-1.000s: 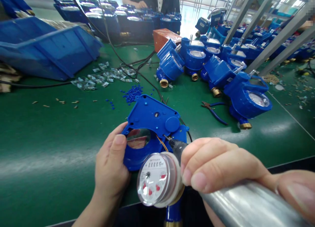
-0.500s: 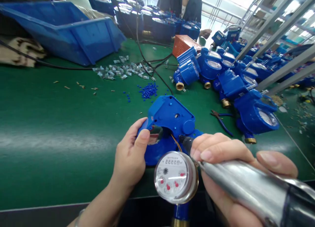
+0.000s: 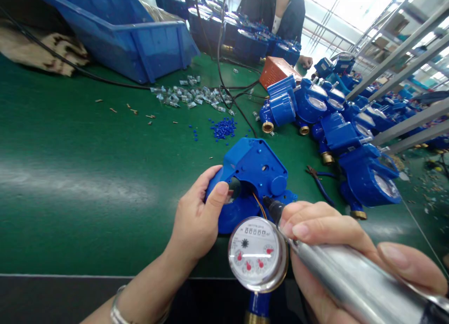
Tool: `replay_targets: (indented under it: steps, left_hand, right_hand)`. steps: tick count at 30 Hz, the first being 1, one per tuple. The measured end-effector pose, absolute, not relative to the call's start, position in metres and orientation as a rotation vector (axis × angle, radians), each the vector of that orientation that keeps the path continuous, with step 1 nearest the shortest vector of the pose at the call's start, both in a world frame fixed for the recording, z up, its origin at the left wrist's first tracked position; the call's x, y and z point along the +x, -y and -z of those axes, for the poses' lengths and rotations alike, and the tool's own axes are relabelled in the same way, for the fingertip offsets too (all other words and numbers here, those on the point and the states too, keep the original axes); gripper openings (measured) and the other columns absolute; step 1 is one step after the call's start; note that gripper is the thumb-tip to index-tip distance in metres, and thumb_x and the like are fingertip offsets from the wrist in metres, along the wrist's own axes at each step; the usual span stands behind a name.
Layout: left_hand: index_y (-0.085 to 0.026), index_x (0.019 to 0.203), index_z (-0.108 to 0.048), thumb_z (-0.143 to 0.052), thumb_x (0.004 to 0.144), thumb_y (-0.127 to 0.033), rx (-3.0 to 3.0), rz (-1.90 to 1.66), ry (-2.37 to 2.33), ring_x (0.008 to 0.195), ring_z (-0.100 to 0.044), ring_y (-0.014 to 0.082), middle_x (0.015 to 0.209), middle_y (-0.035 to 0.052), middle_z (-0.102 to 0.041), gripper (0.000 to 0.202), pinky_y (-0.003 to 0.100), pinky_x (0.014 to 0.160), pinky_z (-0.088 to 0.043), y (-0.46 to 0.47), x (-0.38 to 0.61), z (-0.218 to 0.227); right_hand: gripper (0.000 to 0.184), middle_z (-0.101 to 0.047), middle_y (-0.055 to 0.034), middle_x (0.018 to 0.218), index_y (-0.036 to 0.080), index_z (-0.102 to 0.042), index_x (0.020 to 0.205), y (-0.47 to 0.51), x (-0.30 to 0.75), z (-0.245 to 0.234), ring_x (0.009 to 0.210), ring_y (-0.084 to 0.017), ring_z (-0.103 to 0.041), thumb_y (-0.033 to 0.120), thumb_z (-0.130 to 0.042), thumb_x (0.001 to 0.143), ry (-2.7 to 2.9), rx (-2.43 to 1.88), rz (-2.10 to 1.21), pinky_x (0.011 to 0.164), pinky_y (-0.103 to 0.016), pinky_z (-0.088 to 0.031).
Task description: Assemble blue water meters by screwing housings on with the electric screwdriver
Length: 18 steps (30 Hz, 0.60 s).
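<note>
My left hand (image 3: 198, 216) grips the left edge of a blue plastic meter cover (image 3: 254, 167), thumb over its round window. In front of it stands a water meter with a white dial (image 3: 257, 254) and a blue body with a brass end below. Thin wires run from the cover down behind the dial. My right hand (image 3: 333, 242) is wrapped round a silver electric screwdriver (image 3: 354, 279), whose dark tip touches the cover's lower right corner.
Several finished blue meters (image 3: 365, 174) lie in a row to the right, with blue-handled pliers (image 3: 321, 179) beside them. Small blue plugs (image 3: 224, 127), clear parts (image 3: 189, 97) and brass screws lie on the green mat. A blue bin (image 3: 140, 38) stands at the back left; another person sits beyond.
The view has shifted, so everything sits further right and lower. My left thumb has slid over the cover's window. The screwdriver tip stays at the cover's lower right corner.
</note>
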<state>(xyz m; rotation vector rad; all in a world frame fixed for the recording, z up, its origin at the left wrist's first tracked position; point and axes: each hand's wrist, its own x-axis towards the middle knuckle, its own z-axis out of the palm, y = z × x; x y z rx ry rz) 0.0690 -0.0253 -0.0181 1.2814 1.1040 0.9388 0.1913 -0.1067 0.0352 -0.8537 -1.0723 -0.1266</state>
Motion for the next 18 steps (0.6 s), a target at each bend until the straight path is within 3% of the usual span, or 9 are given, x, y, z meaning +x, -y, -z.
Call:
replay_targets:
  steps: [3, 7, 12, 18]
  left_hand:
    - [-0.017, 0.132, -0.057, -0.058, 0.086, -0.063, 1.286, -0.948, -1.094, 0.085, -0.074, 0.0321, 0.095, 0.0124, -0.077, 0.065, 0.039, 0.075, -0.057, 0.0251, 0.0684, 0.0210]
    - [-0.018, 0.132, -0.058, -0.058, 0.086, -0.062, 1.291, -0.955, -1.087, 0.086, -0.074, 0.0314, 0.096, 0.0111, -0.078, 0.063, 0.039, 0.079, -0.057, 0.0243, 0.0677, 0.0233]
    - [-0.018, 0.132, -0.060, -0.057, 0.086, -0.063, 1.333, -0.952, -1.131, 0.084, -0.074, 0.0299, 0.097, 0.0102, -0.077, 0.064, 0.037, 0.077, -0.055, 0.0239, 0.0678, 0.0212]
    - [-0.016, 0.132, -0.059, -0.059, 0.084, -0.065, 1.305, -0.938, -1.118, 0.084, -0.073, 0.0290, 0.098, 0.0107, -0.077, 0.068, 0.035, 0.073, -0.055, 0.0235, 0.0692, 0.0171]
  right_hand:
    - [0.047, -0.070, -0.0011, 0.088, 0.022, -0.048, 0.116, 0.1082, 0.1912, -0.0352, 0.064, -0.020, -0.062, 0.021, -0.078, 0.080, 1.083, -0.868, 0.131, 0.061, -0.046, -0.058]
    - [0.031, -0.068, -0.0016, 0.086, 0.022, -0.047, 0.117, 0.1098, 0.1951, -0.0324, 0.065, -0.020, -0.063, 0.034, -0.063, 0.094, 1.084, -0.844, 0.126, 0.061, -0.044, -0.057]
    - [0.040, -0.069, -0.0016, 0.093, 0.024, -0.049, 0.119, 0.1129, 0.1958, -0.0331, 0.069, -0.021, -0.064, 0.028, -0.072, 0.086, 1.170, -0.870, 0.087, 0.061, -0.046, -0.058]
    - [0.023, -0.068, -0.0017, 0.090, 0.025, -0.041, 0.119, 0.1147, 0.1998, -0.0314, 0.068, -0.021, -0.064, 0.037, -0.048, 0.101, 1.100, -0.883, 0.034, 0.061, -0.045, -0.056]
